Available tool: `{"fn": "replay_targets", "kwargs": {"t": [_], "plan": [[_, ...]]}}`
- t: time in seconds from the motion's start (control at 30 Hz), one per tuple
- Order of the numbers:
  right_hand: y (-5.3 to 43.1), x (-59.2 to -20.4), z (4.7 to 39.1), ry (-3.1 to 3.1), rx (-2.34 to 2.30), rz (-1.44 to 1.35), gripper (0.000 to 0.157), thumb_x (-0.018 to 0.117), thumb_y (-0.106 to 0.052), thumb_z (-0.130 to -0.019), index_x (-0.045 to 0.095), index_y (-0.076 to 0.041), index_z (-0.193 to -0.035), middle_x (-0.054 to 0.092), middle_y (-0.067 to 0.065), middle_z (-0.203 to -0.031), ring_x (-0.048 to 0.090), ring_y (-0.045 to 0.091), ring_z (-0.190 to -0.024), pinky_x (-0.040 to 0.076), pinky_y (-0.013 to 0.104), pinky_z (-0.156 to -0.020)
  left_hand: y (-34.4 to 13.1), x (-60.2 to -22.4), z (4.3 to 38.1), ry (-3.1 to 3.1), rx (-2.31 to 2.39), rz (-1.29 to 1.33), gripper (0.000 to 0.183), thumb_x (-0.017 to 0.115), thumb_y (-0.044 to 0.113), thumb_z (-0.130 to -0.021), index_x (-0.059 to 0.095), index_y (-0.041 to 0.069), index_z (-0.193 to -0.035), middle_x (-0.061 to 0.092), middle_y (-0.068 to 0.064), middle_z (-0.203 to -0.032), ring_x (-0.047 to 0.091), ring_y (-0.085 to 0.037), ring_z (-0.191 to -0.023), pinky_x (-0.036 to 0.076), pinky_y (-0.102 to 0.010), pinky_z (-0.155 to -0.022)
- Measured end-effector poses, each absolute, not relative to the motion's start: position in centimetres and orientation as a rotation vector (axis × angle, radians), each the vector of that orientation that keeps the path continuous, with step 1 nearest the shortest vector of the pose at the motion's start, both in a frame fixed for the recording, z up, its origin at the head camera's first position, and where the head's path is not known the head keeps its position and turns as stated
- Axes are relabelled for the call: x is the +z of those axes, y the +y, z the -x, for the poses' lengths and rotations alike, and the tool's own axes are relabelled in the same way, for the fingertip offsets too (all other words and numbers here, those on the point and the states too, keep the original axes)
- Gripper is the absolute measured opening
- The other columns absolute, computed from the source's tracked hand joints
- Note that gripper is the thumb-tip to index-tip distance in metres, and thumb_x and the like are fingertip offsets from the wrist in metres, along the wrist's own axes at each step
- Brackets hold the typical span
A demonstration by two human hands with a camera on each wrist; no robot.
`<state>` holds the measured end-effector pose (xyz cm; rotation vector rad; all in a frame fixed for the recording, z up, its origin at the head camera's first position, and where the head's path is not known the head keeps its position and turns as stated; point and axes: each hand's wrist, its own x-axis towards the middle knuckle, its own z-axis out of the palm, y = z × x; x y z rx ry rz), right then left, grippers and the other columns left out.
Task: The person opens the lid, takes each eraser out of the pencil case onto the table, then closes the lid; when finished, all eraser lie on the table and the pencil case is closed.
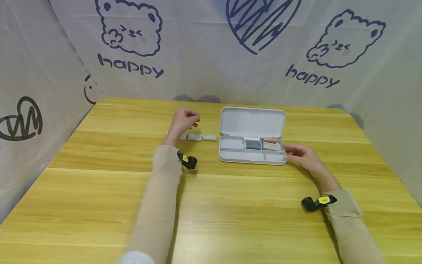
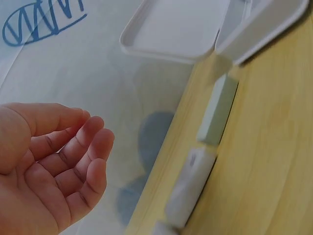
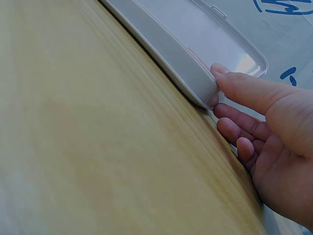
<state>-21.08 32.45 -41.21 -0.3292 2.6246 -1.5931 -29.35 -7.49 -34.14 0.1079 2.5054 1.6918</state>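
A white pencil case (image 1: 242,158) lies with its lid (image 1: 252,121) raised, on the wooden table. Several small blocks that look like erasers sit in its back right compartment, among them a dark blue block (image 1: 253,145), a cream block (image 1: 270,146) and a pink block (image 1: 270,140). My right hand (image 1: 304,158) holds the case's right end, thumb (image 3: 239,87) at the rim and fingers against the end. Left of the case, my left hand (image 1: 185,120) hovers with loosely curled fingers and nothing in them. Below it are a pale green block (image 2: 217,112) and a whitish block (image 2: 190,188).
Another pale block (image 1: 183,136) in the row is partly hidden by the left wrist. A white cloth (image 1: 197,84) with blue drawings hangs behind the table (image 1: 230,212). Dividers split the case's front part into a long and a short compartment.
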Motion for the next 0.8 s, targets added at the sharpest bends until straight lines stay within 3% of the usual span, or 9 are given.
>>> {"fn": "replay_targets", "kwargs": {"t": [0.2,0.47,0.8], "plan": [[32.5,-41.2,21.1,2.621,-1.615,0.342,0.045,0.065,-0.011,-0.082,0.050,0.013,-0.117,0.059,-0.010,-0.086,0.052,0.007,-0.075,0.043,0.017,-0.062,-5.3,-33.7,29.4,2.493,1.660,-0.134,0.023,0.055,0.015,-0.089,0.060,-0.001,-0.104,0.060,-0.016,-0.098,0.059,-0.025,-0.080,0.047,-0.039,-0.075],[32.5,-41.3,21.1,2.631,-1.609,0.346,0.044,0.065,-0.011,-0.082,0.050,0.012,-0.116,0.059,-0.010,-0.086,0.052,0.007,-0.075,0.043,0.017,-0.062,-2.2,-34.0,29.4,2.538,1.580,-0.275,0.017,0.060,0.013,-0.086,0.064,0.002,-0.099,0.062,-0.013,-0.091,0.059,-0.026,-0.076,0.044,-0.023,-0.059],[32.5,-41.2,21.1,2.627,-1.618,0.351,0.044,0.065,-0.011,-0.082,0.050,0.012,-0.116,0.060,-0.006,-0.088,0.052,0.007,-0.076,0.043,0.017,-0.063,0.7,-34.6,29.1,2.594,1.372,-0.464,0.014,0.062,0.013,-0.084,0.067,0.004,-0.094,0.062,-0.008,-0.087,0.058,-0.018,-0.071,0.047,-0.022,-0.061]]}}
